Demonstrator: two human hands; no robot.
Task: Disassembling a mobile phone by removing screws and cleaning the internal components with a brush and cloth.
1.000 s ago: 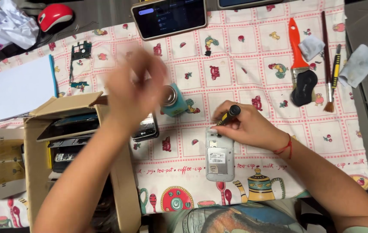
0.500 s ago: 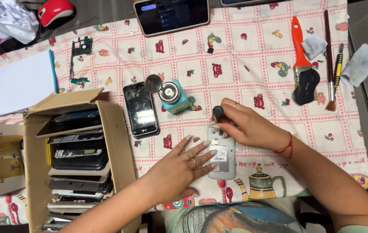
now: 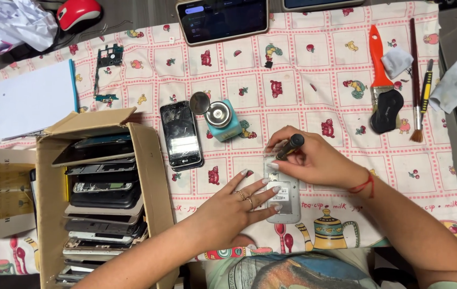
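White phone [image 3: 283,194] lies open near the worktop's front edge.
Left hand [image 3: 228,210] presses flat on it, fingers spread; right hand [image 3: 314,160] grips a black screwdriver [image 3: 290,145] at its top.

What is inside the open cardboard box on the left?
The cardboard box holds a stack of phones, dark and silver, lying flat. Whatever sits beneath them at the box's bottom is covered.

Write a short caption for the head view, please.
Left hand steadies a silver phone while right hand works a screwdriver.
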